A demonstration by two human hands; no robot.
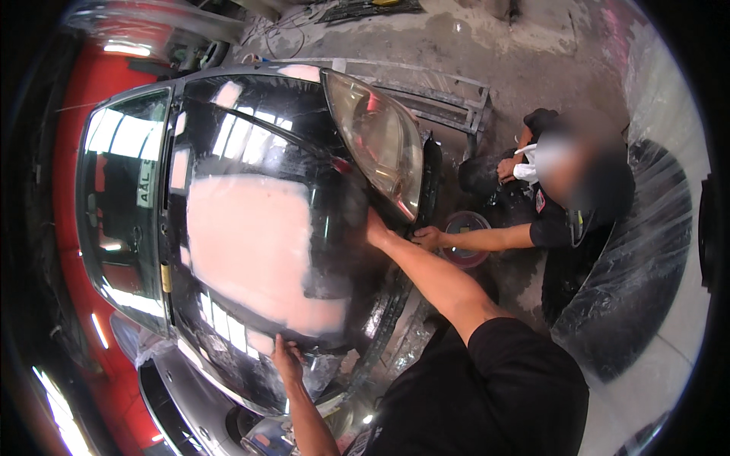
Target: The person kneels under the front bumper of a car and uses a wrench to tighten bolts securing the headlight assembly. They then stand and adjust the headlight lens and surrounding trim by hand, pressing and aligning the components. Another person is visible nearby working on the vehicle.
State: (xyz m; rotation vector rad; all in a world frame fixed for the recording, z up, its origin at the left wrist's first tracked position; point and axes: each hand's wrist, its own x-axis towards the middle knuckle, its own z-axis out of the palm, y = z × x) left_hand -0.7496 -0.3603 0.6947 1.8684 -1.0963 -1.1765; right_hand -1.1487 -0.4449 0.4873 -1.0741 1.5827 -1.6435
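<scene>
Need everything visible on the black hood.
The black hood looks closed: a glossy, curved panel with a large matte pink patch mid-surface and smaller patches around it. It lies between glass and headlight. The left hand appears to touch it; the right hand is near its front, contact unclear.

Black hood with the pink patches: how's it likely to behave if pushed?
The hood will likely feel stiff, as its broad curve shows no obvious sag. Where it is glossy black with bright reflections, it may be slippery; the duller pink patch probably offers more grip. It seems unlikely to tip, spanning between windshield and headlight.
</scene>
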